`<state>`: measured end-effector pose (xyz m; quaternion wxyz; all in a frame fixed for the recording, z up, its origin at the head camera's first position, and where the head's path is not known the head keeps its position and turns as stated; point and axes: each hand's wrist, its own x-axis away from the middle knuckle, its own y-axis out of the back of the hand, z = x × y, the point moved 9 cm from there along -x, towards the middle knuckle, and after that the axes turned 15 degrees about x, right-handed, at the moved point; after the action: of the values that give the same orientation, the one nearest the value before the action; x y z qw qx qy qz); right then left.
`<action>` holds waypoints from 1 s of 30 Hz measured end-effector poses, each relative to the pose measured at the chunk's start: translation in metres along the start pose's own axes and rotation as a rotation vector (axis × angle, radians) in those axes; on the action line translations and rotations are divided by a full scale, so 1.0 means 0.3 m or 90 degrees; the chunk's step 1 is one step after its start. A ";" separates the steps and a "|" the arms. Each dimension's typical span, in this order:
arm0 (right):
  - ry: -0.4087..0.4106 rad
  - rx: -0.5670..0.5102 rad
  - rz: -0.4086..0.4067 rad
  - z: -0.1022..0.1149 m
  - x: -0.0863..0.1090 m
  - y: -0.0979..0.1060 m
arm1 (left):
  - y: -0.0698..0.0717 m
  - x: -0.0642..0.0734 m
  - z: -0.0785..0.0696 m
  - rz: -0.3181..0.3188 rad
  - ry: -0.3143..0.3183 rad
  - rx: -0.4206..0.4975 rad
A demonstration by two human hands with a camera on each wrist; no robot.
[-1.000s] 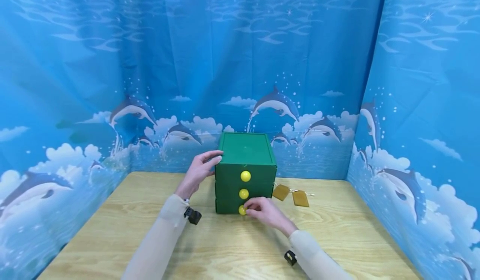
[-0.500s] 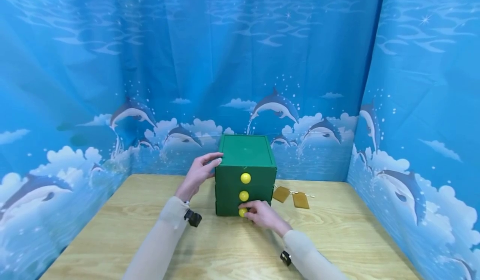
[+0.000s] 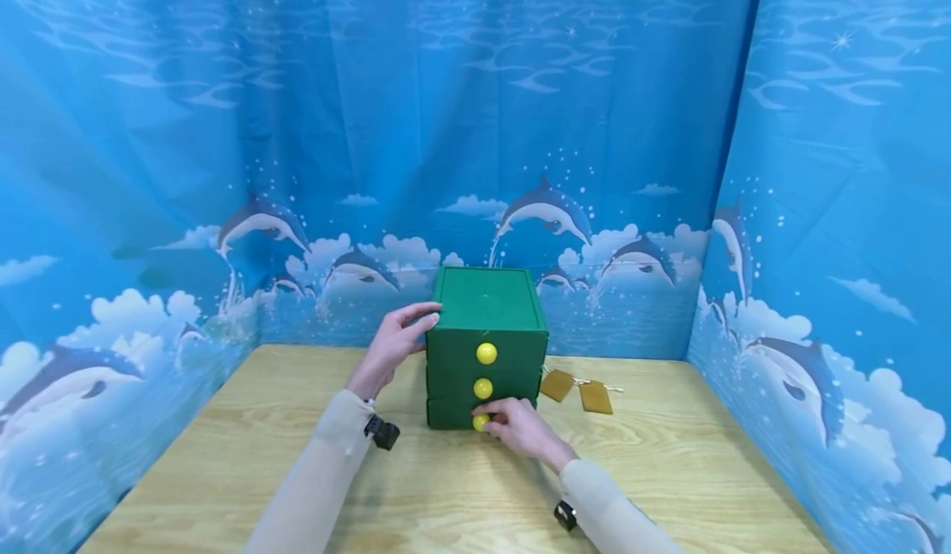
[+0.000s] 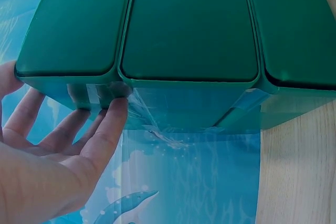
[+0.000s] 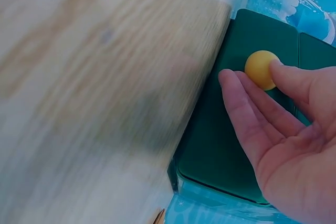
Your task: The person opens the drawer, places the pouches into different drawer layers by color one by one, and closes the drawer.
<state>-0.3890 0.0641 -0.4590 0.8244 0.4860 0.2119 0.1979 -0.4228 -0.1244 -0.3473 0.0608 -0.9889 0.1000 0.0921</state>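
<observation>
A green three-drawer box (image 3: pixel 488 300) stands on the table, with a round yellow knob on each drawer front. My left hand (image 3: pixel 391 343) lies against its upper left edge. In the left wrist view, that hand's fingers (image 4: pixel 107 135) reach along the box's side, fairly straight. My right hand (image 3: pixel 523 432) pinches the bottom yellow knob (image 5: pixel 261 70) between thumb and fingers. The middle knob (image 3: pixel 483 388) and top knob (image 3: pixel 486 353) are untouched. Fingers partly cover the bottom knob in the head view.
Two small brown drawstring pouches (image 3: pixel 597 397) with pale cords lie on the wooden table (image 3: pixel 654 471), right of the box. A blue curtain (image 3: pixel 475 125) printed with dolphins closes off the back and sides.
My right hand has shifted slightly left and its fingers have settled round the bottom knob. The seam above the bottom drawer shows more clearly. My left hand has stayed at the box's edge.
</observation>
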 end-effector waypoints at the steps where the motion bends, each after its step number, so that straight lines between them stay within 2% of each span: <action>1: -0.002 0.003 0.000 0.000 0.002 0.000 | -0.001 -0.001 0.000 0.001 0.000 0.001; 10: -0.018 0.016 0.017 0.012 0.032 -0.005 | -0.007 -0.001 -0.008 0.006 -0.001 0.000; 22: 0.000 0.023 0.031 0.052 0.063 0.000 | 0.004 -0.005 -0.003 0.009 0.013 0.002; 25: 0.001 0.022 0.038 0.062 0.070 -0.001 | 0.000 0.005 -0.019 0.012 0.018 0.002; 30: -0.024 0.027 0.058 0.055 0.087 -0.015 | -0.032 0.047 -0.069 0.022 0.027 -0.002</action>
<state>-0.3579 0.0641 -0.4598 0.8081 0.5162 0.1781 0.2211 -0.4036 -0.1204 -0.3289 0.0558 -0.9887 0.1185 0.0727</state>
